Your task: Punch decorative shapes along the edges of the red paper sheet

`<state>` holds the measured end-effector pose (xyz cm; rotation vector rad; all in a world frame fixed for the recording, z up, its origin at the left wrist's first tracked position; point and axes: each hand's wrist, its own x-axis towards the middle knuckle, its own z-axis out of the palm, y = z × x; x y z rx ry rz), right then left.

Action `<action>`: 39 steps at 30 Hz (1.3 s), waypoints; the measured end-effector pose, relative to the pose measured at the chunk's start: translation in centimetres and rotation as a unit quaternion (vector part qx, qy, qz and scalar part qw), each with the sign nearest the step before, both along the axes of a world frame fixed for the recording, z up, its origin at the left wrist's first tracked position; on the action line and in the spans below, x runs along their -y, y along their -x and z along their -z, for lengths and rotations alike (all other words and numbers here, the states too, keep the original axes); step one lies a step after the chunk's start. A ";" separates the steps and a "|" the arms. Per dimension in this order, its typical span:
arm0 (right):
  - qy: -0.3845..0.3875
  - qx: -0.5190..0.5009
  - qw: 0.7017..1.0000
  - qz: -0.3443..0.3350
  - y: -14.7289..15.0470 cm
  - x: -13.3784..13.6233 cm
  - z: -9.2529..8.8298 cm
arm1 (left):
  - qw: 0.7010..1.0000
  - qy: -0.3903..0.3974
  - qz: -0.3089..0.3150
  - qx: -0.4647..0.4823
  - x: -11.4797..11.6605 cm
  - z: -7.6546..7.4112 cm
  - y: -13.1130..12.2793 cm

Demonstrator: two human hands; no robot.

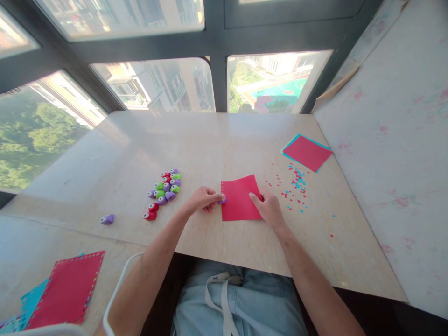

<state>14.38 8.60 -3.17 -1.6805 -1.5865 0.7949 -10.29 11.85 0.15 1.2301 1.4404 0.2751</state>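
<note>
A red sheet of paper is in front of me, with small punched holes along the upper part of its left edge. My left hand is closed on a small purple craft punch set at that left edge, thumb on top. My right hand grips the sheet's right edge, thumb above and fingers underneath. Left of my left hand stands a cluster of small red, green and purple craft punches. One more purple punch lies apart, farther left.
Red and blue paper bits are scattered right of the sheet. A stack of red and blue paper lies at the back right by the wall. Hole-edged sheets lie at the lower left, near a white curved bar. Windows line the back.
</note>
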 end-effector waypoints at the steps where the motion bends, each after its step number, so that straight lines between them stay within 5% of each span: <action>1: -0.001 0.001 1.000 0.000 0.0 0.0 0.0 | 1.000 -0.001 -0.002 0.003 0.0 0.0 0.0; 27: -0.014 0.016 1.000 0.003 0.2 0.2 -0.3 | 1.000 -0.026 -0.004 -0.002 0.6 -0.3 -0.8; 39: -0.008 0.007 1.000 0.002 0.2 0.4 -0.3 | 1.000 0.026 0.001 0.015 -0.1 -0.2 -0.2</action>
